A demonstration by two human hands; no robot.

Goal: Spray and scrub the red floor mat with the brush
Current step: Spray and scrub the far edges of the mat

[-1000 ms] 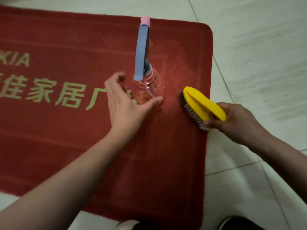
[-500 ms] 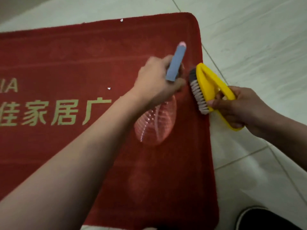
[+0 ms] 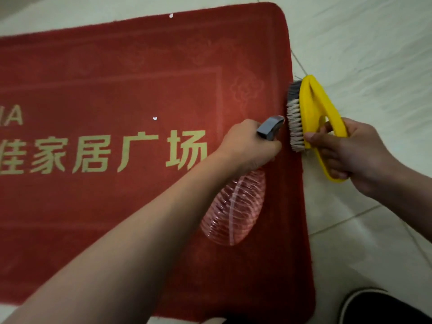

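Head view: the left hand (image 3: 247, 146) grips the neck of the spray bottle (image 3: 233, 206), fingers curled round it just below the grey trigger head (image 3: 270, 127). The bottle hangs over the right part of the red floor mat (image 3: 93, 230), near the mat's right edge. It is tilted, its clear ribbed body trailing back toward the person and its head pointing toward the mat's far right corner; this attitude appears chosen to aim the spray at that area. Whether a finger rests on the trigger cannot be determined. The right hand (image 3: 350, 155) grips the loop handle of the yellow brush (image 3: 313, 118), fingers passed through the loop. The brush sits at the mat's right edge, turned on its side, so the bristles (image 3: 295, 122) face across the mat toward the trigger head and are not pressed flat into the pile. This appears to be a standby position that leaves the target area open for spraying. The mat lies flat on the pale tiled floor (image 3: 374, 43). It has short red pile, rounded corners, an embossed border with a scroll ornament, gold lettering (image 3: 105, 153) across its middle, and a small white speck (image 3: 154, 118) above the lettering. No wet patch is discernible.
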